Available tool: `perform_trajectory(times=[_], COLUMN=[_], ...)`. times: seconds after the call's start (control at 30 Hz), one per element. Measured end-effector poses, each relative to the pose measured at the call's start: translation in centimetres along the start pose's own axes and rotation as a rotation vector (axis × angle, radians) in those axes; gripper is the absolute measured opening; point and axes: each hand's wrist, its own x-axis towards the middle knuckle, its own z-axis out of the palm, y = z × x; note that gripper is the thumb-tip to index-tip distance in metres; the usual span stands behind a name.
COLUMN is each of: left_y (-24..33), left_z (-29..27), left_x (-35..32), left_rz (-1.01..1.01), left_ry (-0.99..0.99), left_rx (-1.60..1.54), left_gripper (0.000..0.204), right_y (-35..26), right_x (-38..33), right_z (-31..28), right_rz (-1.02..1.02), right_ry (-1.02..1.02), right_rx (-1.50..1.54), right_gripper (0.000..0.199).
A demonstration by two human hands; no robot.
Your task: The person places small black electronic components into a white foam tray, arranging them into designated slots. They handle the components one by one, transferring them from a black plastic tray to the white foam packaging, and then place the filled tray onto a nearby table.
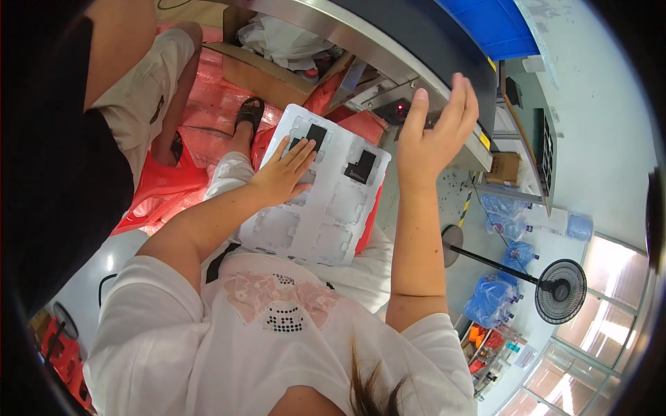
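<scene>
A white molded plastic tray (314, 201) with several shaped pockets rests tilted on my lap. Two flat black pieces lie in its far pockets: the left black piece (317, 133) is partly covered by my fingers, while the right black piece (361, 167) is roughly L-shaped and uncovered. My left hand (286, 173) lies over the tray with its fingers stretched out, fingertips at the left piece. Raised to the right of the tray, my right hand (436, 142) has its thumb and fingers apart and nothing in it, near the metal edge of a dark conveyor belt (423, 41).
A blue bin (496, 26) stands at the belt's far side. Under the belt is a cardboard box (267, 69) holding white plastic bags. Another person's leg (149, 104) is close on the left, by a red stool (166, 184). A black fan (558, 291) stands right.
</scene>
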Motion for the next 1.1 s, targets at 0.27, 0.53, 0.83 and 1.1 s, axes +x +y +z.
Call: perform_trajectory(times=[0.27, 0.53, 0.83, 1.1], left_y=[0.0, 0.1, -0.1, 0.0], left_z=[0.2, -0.4, 0.0, 0.0], left_x=[0.0, -0.1, -0.3, -0.2], left_rz=[-0.007, -0.002, -0.009, -0.032], left_ry=[-0.002, -0.015, 0.056, 0.244], left_rx=[0.03, 0.015, -0.095, -0.195], left_gripper=[0.063, 0.064, 0.064, 0.048], right_y=[1.2, -6.9, -8.1, -8.3], right_x=[0.7, -15.0, -22.8, -15.0], right_z=[-1.0, -3.9, -7.1, -6.4], right_rz=[0.142, 0.039, 0.462, 0.318], right_ry=[-0.505, -0.714, -0.858, -0.607], right_rx=[-0.229, 0.404, 0.567, 0.572], right_gripper=[0.073, 0.028, 0.009, 0.013])
